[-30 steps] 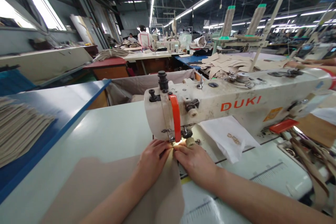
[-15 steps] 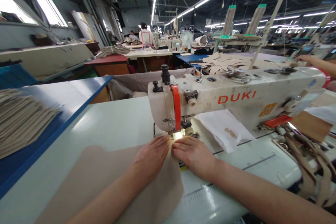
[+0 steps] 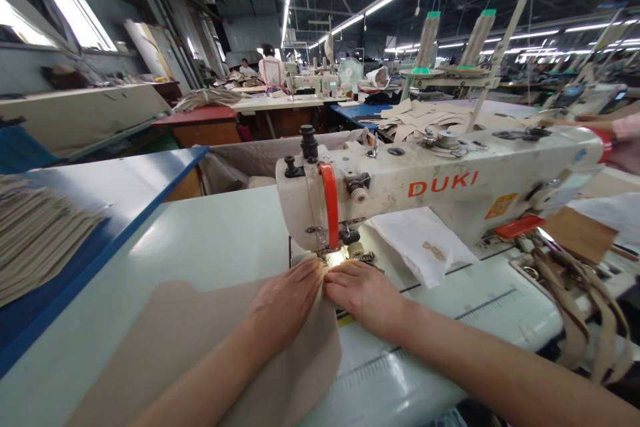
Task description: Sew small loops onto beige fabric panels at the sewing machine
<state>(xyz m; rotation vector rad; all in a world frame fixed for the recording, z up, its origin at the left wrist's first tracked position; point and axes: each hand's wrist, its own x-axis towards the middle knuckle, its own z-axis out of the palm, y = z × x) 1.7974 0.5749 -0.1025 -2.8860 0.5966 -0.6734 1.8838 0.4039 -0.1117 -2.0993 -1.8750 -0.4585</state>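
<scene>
A large beige fabric piece lies on the pale green bed of a white sewing machine lettered DUKI. My left hand rests on the fabric near the needle, its fingers together and gripping the edge. Just right of it, my right hand holds the same edge, fingers bunched beside the lit presser foot. The two sets of fingertips almost meet. My fingers hide the needle point and the stitched edge.
A stack of beige pieces sits on the blue-edged table at left. Under the machine arm lies a white packet. Beige straps hang at right. Thread cones stand behind. A co-worker's arm is at the far right.
The view has shifted slightly, moving the machine a little left in the picture. Both hands stay at the fabric edge by the needle. The co-worker's arm is lower, with a pink sleeve now showing.
</scene>
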